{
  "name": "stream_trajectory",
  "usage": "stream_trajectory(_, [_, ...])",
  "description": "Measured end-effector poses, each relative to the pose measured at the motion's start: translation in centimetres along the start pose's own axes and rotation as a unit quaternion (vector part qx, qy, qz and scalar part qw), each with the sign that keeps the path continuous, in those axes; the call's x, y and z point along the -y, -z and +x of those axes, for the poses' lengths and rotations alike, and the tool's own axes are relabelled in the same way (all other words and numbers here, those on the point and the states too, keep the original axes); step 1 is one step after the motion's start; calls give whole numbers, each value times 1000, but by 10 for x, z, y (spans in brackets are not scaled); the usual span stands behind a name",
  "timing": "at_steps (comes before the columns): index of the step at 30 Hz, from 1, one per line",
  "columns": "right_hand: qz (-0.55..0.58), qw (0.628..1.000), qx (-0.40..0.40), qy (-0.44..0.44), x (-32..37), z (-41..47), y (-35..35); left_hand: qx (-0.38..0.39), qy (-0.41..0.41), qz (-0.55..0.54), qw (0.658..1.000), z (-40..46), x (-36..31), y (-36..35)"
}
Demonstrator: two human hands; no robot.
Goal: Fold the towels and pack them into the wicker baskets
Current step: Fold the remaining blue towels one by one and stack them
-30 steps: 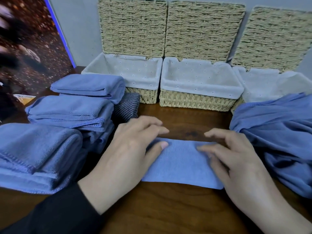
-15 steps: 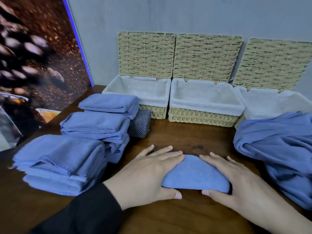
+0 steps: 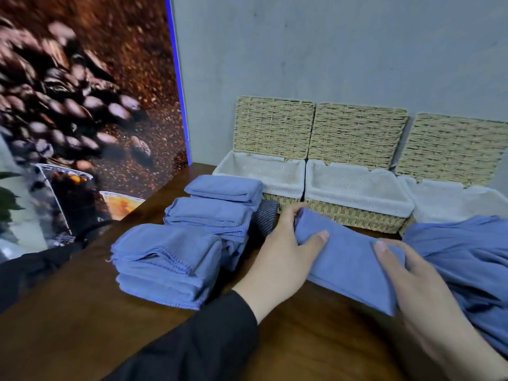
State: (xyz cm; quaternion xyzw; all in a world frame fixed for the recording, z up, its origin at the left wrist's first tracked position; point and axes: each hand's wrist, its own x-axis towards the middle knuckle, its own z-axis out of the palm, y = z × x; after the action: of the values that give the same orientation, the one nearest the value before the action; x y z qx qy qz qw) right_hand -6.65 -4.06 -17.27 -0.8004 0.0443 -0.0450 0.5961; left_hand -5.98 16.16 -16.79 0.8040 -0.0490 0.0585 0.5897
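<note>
Fingers of left hand (image 3: 280, 259) curl round the far-left end of the folded blue towel (image 3: 349, 268), thumb on top. Right hand (image 3: 423, 287) grasps the near-right end, thumb across the upper face, other fingers hidden beneath. Towel held between both hands, tilted, its far end close to the baskets' front wall.

Counts: three wicker baskets, left basket (image 3: 275, 199), middle basket (image 3: 354, 215), right basket (image 3: 450, 199), in a row along the worktop's back edge, each with pale fabric liner and woven lid standing open against the wall. No towel seen in any basket. Three stacks of folded blue towels (image 3: 170, 259) toward the left edge, running front to back. One dark grey folded cloth (image 3: 264, 218) between the rear stacks and the left basket. One loose heap of unfolded blue towels (image 3: 467, 259) at the right edge, just beside the right hand.

Surface: dark brown wooden worktop (image 3: 82, 320). Grey wall (image 3: 330, 50) behind; coffee-bean poster (image 3: 82, 78) on the left. Black sleeve (image 3: 198, 342) on the left arm.
</note>
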Motion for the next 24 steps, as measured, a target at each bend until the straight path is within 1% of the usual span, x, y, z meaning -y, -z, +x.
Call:
stream_trajectory(2, [113, 990, 48, -70, 16, 3, -7, -29, -2, -4, 1000, 7, -15, 13])
stream_trajectory(3, [160, 980, 85, -85, 25, 4, -10, -40, -4, -14, 999, 10, -22, 23])
stream_trajectory(4, [185, 973, 116, -80, 34, 6, -12, -50, -7, -19, 999, 14, -27, 35])
stream_trajectory(5, [196, 969, 139, -56, 43, 8, -15, -65, -9, -17, 998, 17, -33, 48])
stream_trajectory(7, [208, 965, 159, 1, 61, 13, -24, -87, -8, 4, 996, 23, -42, 80])
stream_trajectory(9, [201, 962, 176, 46, 81, 17, -41, -95, 2, -1, 995, 29, -46, 112])
stream_trajectory(12, [170, 964, 177, 100, 107, 26, -75, -134, 3, 35, 990, 42, -49, 153])
stream_trajectory(14, [156, 966, 170, 118, 120, 37, -99, -159, 3, 49, 986, 57, -44, 174])
stream_trajectory(17, [83, 975, 152, 138, 133, 62, -134, -157, 25, 42, 986, 83, -29, 199])
stream_trajectory(21, [-2, 978, 136, 158, 139, 99, -168, -155, 65, 69, 983, 115, -3, 217])
stream_trajectory(22, [-39, 976, 134, 168, 136, 107, -173, -156, 77, 80, 981, 121, 5, 218])
stream_trajectory(23, [-104, 967, 133, 189, 132, 115, -177, -156, 87, 101, 979, 128, 15, 220])
stream_trajectory(24, [-182, 951, 131, 213, 126, 122, -181, -148, 92, 139, 975, 133, 24, 220])
